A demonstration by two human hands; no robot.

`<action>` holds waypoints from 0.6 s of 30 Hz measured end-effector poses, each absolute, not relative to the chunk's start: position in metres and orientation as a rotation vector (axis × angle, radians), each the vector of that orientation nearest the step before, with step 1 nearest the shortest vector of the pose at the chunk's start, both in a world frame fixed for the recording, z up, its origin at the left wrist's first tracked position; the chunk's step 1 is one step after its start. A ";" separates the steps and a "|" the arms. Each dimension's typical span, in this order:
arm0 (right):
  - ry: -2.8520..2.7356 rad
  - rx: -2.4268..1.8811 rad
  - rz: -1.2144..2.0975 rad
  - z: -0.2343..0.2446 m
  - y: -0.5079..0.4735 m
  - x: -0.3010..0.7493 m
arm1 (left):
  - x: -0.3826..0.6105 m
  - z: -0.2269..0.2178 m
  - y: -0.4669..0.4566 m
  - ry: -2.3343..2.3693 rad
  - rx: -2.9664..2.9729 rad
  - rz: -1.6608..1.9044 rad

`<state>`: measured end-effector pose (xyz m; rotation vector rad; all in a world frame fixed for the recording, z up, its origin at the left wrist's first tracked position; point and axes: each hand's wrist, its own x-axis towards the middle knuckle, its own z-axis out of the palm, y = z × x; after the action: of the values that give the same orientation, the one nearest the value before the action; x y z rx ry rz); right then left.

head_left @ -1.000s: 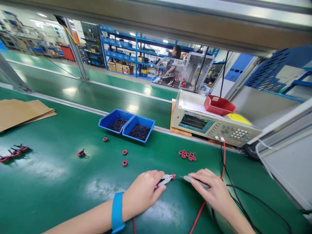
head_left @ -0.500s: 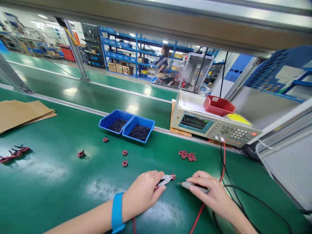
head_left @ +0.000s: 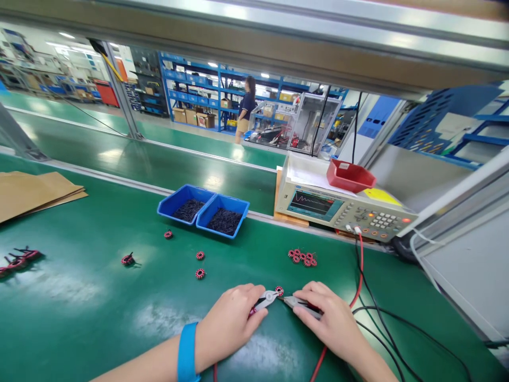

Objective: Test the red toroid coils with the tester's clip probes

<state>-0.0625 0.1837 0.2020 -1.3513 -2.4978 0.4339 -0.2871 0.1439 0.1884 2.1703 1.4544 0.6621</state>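
Grasping a pale clip (head_left: 269,298), the fingers of the left hand (head_left: 228,321) hold its tip at a red-black coil (head_left: 279,291), near six o'clock in view; the right hand's (head_left: 330,318) fingers clasp a grey clip (head_left: 293,301) beside it.

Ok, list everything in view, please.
Clips: 2, grey, one per hand
Coil: 1, red, at left clip
Other coils: over ten, red, scattered
Bins: 2, blue, centre, holding black pieces
Paper: stack, brown, left
Tester: 1, beige, right
Tray: 1, red, on tester
Flat item: 1, yellow, on tester
Cables: several, red and black, mostly right
Bench: 1, green, beneath
Shelves: several, blue, background
Person: 1, dark top, background
Wristband: 1, blue, left wrist
Left hand, right hand: 2, bare, foreground
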 end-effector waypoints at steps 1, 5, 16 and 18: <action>-2.495 -1.348 0.435 0.202 0.184 -0.063 | -0.286 0.188 0.144 1.458 2.171 0.661; -2.473 -1.343 0.465 0.201 0.186 -0.062 | -0.288 0.190 0.144 1.487 2.187 0.651; -2.102 -1.836 0.158 0.201 0.203 -0.033 | -0.333 0.188 0.117 1.861 2.242 0.618; -2.090 -1.870 0.031 0.199 0.206 -0.033 | -0.319 0.193 0.118 1.739 2.261 0.611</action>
<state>-0.0330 0.2065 0.1988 -1.8702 -2.0899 0.0315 -0.3189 0.1182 0.1931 2.2612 1.7393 0.6112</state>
